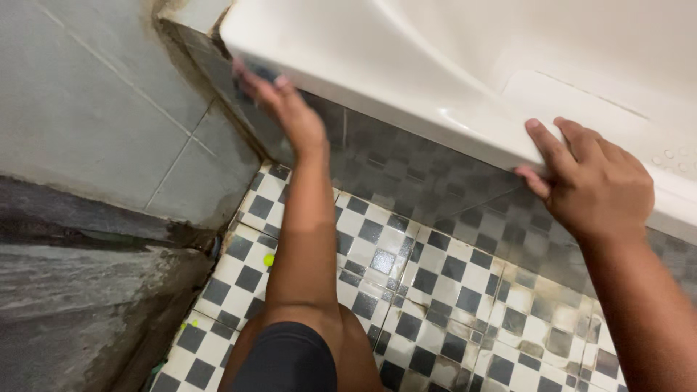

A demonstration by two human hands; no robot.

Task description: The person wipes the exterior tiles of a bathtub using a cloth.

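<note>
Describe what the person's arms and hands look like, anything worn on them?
Both forearms are bare, with no sleeves in view. The left hand and right hand wear no gloves, rings or bracelets, and no watch shows on either wrist. The fingers are bare with short nails. The left hand is motion-blurred, so fine detail there cannot be told.

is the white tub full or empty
Empty where visible: the glossy white bathtub shows a bare, dry-looking inner wall with no water; its bottom lies outside the frame.

The floor [435, 290] has small black and white squares, some stained brown. The wall [94, 109] has big grey tiles with dark, dirty edges.
</note>
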